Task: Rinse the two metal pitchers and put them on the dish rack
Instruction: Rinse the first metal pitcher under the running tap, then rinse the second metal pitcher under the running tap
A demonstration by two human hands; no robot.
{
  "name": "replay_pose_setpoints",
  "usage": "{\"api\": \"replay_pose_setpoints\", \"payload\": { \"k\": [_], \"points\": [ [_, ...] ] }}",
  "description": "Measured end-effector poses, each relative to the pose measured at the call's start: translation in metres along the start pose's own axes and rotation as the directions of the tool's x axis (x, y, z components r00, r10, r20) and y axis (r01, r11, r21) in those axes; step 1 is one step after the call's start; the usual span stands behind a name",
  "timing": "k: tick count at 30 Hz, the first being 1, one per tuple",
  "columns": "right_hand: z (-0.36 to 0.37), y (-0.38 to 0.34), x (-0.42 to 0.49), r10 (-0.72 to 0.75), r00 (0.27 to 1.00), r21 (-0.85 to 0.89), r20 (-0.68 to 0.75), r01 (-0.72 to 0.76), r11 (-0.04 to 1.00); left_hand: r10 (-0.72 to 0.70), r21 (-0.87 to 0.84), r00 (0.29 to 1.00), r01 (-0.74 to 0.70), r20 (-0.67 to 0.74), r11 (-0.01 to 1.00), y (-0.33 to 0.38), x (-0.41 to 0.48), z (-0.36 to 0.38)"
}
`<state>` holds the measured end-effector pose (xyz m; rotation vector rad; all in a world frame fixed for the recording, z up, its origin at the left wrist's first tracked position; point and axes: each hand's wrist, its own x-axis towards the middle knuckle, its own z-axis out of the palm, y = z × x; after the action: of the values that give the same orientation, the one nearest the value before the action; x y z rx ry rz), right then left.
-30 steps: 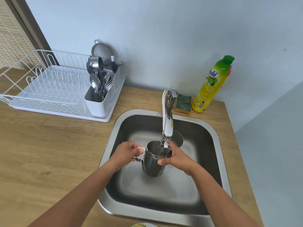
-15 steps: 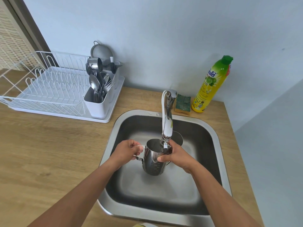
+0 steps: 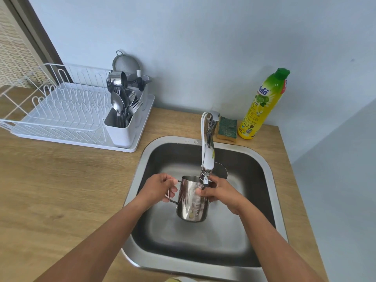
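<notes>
A shiny metal pitcher (image 3: pixel 191 202) is held upright over the sink (image 3: pixel 270 180), its mouth right under the faucet spout (image 3: pixel 207 157). My left hand (image 3: pixel 160 189) grips its handle on the left. My right hand (image 3: pixel 215 192) wraps the pitcher's right side near the rim. A second metal pitcher (image 3: pixel 220 169) stands in the sink behind the faucet, mostly hidden by it. The white dish rack (image 3: pixel 61 110) sits on the counter at the back left, its plate slots bare.
A white cutlery holder (image 3: pixel 122 131) full of spoons and forks stands at the rack's right end, with a strainer (image 3: pixel 125 63) behind it. A green sponge (image 3: pixel 227 127) and a yellow dish soap bottle (image 3: pixel 262 104) stand behind the sink. Wooden counter (image 3: pixel 61 190) lies to the left.
Both hands keep hold of the pitcher under the faucet. The pitcher has shifted only slightly, its side turned a little more toward me.
</notes>
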<state>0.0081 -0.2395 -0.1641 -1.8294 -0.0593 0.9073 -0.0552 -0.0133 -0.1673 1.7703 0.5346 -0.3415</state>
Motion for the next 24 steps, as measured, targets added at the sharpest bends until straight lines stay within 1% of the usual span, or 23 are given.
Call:
{"api": "replay_pose_setpoints", "payload": {
  "k": [5, 10, 13, 16, 22, 24],
  "points": [
    [0.003, -0.002, -0.003, 0.069, 0.997, 0.009, 0.021, -0.069, 0.998, -0.090, -0.018, 0.994, 0.092, 0.063, 0.996, 0.001, -0.003, 0.002],
    [0.011, -0.001, -0.002, 0.183, 0.983, 0.037, 0.010, -0.183, 0.982, -0.175, -0.026, 0.975, 0.180, 0.138, 0.983, 0.001, -0.006, 0.002],
    [0.013, 0.000, 0.003, 0.264, 0.964, 0.047, -0.015, -0.263, 0.964, -0.236, -0.023, 0.947, 0.247, 0.216, 0.969, 0.000, -0.008, 0.000],
    [0.016, -0.001, 0.004, 0.307, 0.951, 0.035, -0.034, -0.306, 0.951, -0.272, -0.021, 0.918, 0.290, 0.287, 0.957, -0.003, -0.008, -0.001],
    [0.016, -0.007, -0.002, 0.301, 0.952, -0.074, -0.061, -0.305, 0.950, -0.333, -0.007, 0.904, 0.347, 0.267, 0.938, -0.010, -0.004, -0.001],
    [0.011, -0.004, -0.003, 0.290, 0.951, -0.078, -0.110, -0.299, 0.951, -0.345, -0.003, 0.904, 0.357, 0.251, 0.934, -0.013, -0.002, -0.003]
  ]
}}
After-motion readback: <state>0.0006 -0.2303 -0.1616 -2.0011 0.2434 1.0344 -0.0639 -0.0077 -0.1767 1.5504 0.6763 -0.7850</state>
